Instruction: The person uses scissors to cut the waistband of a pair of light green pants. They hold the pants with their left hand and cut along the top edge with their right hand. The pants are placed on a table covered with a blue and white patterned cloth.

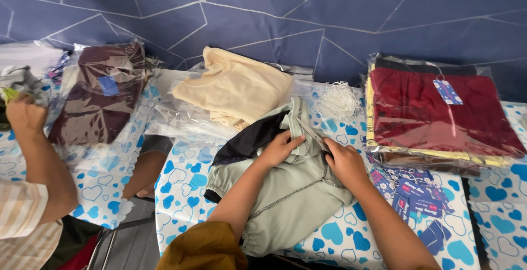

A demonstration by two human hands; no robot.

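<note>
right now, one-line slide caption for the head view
Both hands, left and right, work small scissors at a pale green garment on a heart-print table.

Both my forearms reach forward from below, bare to the elbow, converging toward the middle. My left hand [281,148] lies palm down, fingers curled and pinching. My right hand [345,161] sits just beside it, knuckles up, fingers closed in a grip.

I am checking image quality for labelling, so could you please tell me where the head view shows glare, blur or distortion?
Head view: even, soft light with faint shadows; glare streaks on the plastic over the maroon packed garment and the brown one; the pale green garment under the left hand and right hand is sharp; the edges bow slightly from the wide lens.
</note>
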